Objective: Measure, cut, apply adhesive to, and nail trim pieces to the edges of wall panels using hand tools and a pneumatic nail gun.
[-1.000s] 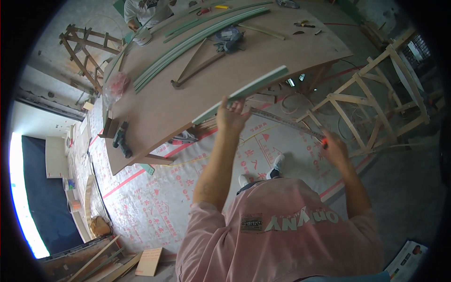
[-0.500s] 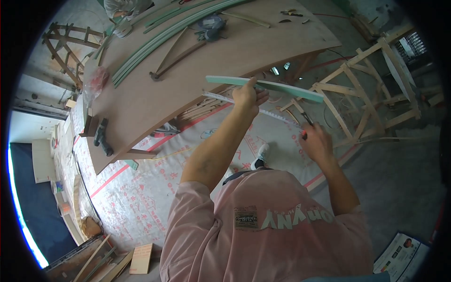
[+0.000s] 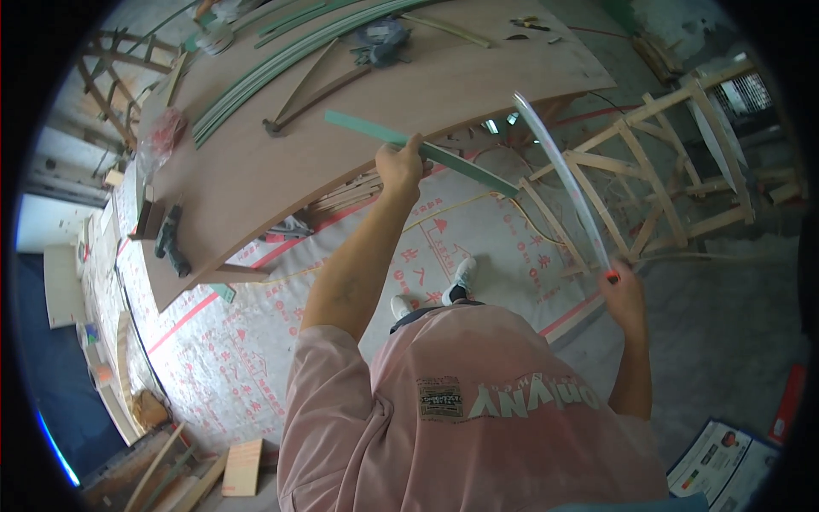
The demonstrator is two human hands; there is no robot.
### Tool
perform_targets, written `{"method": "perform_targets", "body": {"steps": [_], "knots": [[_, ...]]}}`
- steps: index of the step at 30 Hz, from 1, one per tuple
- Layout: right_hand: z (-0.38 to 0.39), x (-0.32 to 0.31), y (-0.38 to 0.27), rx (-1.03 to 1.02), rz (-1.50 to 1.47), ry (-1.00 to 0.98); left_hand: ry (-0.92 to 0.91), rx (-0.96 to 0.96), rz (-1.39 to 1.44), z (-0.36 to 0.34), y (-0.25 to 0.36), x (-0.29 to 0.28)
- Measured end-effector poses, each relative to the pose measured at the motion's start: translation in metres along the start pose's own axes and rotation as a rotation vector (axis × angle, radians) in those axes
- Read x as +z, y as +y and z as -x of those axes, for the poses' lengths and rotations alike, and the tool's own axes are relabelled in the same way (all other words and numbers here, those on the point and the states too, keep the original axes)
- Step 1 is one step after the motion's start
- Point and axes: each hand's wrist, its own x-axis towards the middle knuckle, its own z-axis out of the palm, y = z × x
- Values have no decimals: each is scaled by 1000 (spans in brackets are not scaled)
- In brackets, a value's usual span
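Observation:
My left hand (image 3: pixel 398 165) is closed around a long, flat green strip (image 3: pixel 473 170), gripping it near its middle. The strip slants down to the right, with its left part over the table edge. Out to the right, my right hand (image 3: pixel 624 294) is closed on what looks like a tape measure (image 3: pixel 559 162). Its long, pale, shiny blade rises up and left from the fist, bowing slightly, its far end free. An orange part shows at the fingers; the rest of the body is hidden in the hand. Blade and green strip are apart.
On the big brown table (image 3: pixel 281 183) lie a hammer (image 3: pixel 275 126), a bundle of green strips (image 3: pixel 281 77), a blue-grey power tool (image 3: pixel 384 41) and a cordless drill (image 3: pixel 173 246). A wooden trestle (image 3: pixel 640 162) stands right. Printed sheeting (image 3: pixel 256 341) covers the floor.
My left hand has moved left with the green strip, which now slants more steeply. My right hand has swung the tape away to the right, from below the strip to nearly upright.

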Motion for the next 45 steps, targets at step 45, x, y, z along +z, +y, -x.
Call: {"method": "perform_targets", "body": {"steps": [45], "knots": [[-5,-73,-116,-363,-126,79,-769,358,13,99,-26,53]]}}
